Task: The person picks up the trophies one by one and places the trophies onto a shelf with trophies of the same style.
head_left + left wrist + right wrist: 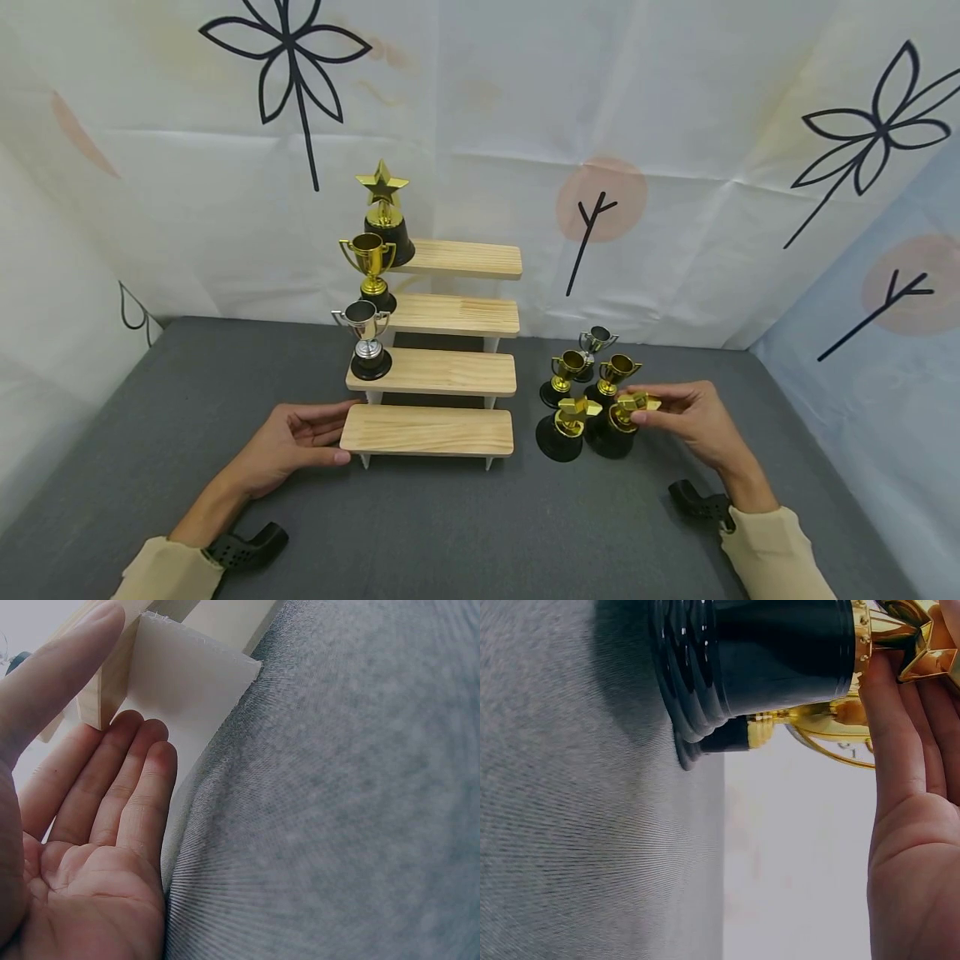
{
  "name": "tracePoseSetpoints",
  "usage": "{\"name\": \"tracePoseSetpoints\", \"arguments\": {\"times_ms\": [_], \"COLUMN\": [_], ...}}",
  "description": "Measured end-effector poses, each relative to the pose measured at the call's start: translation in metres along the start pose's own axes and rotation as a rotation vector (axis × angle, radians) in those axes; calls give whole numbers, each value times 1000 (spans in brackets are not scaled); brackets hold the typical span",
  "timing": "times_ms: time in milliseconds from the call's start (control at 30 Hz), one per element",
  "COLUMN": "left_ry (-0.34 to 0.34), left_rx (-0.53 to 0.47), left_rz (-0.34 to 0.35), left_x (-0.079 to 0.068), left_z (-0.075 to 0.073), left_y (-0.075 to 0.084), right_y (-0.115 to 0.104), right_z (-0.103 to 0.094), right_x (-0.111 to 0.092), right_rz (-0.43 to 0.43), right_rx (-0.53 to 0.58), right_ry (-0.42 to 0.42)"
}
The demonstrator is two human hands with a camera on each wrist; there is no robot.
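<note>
My left hand (296,437) is at the left end of the lowest wooden step (427,431), its fingers fairly straight and the thumb near the front corner. In the left wrist view, the fingertips lie right by the board's edge and the white support (184,682). My right hand (693,417) pinches the gold star of a star trophy (610,440) between thumb and fingers. That trophy's black base (780,652) appears close to the grey surface in the right wrist view. Beside it stands another star trophy (559,437).
Behind these stand two gold cup trophies (558,387) (609,379) and a silver one (596,340). On the stand's upper steps, at the left, are a gold star trophy (386,229), a gold cup (370,262) and a silver cup (369,333). A patterned white cloth (495,108) hangs behind.
</note>
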State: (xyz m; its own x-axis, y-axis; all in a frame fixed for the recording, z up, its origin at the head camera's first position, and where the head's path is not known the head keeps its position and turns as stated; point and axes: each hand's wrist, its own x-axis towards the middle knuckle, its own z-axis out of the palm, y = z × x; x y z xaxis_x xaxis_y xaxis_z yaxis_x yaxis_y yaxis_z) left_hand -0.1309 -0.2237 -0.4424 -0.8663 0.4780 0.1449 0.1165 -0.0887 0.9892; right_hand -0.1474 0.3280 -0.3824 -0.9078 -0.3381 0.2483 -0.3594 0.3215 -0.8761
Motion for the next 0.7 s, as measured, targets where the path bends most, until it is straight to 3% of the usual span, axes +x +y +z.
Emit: {"name": "tracePoseSetpoints", "arguments": {"times_ms": [700], "left_ry": [8], "left_rx": [6], "left_rz": [3], "left_x": [0], "left_z": [-1], "left_y": [-2], "right_y": [-18], "right_z": [-5], "right_x": [0], "right_rz": [-61], "right_rx": [99], "right_ry": [-14]}}
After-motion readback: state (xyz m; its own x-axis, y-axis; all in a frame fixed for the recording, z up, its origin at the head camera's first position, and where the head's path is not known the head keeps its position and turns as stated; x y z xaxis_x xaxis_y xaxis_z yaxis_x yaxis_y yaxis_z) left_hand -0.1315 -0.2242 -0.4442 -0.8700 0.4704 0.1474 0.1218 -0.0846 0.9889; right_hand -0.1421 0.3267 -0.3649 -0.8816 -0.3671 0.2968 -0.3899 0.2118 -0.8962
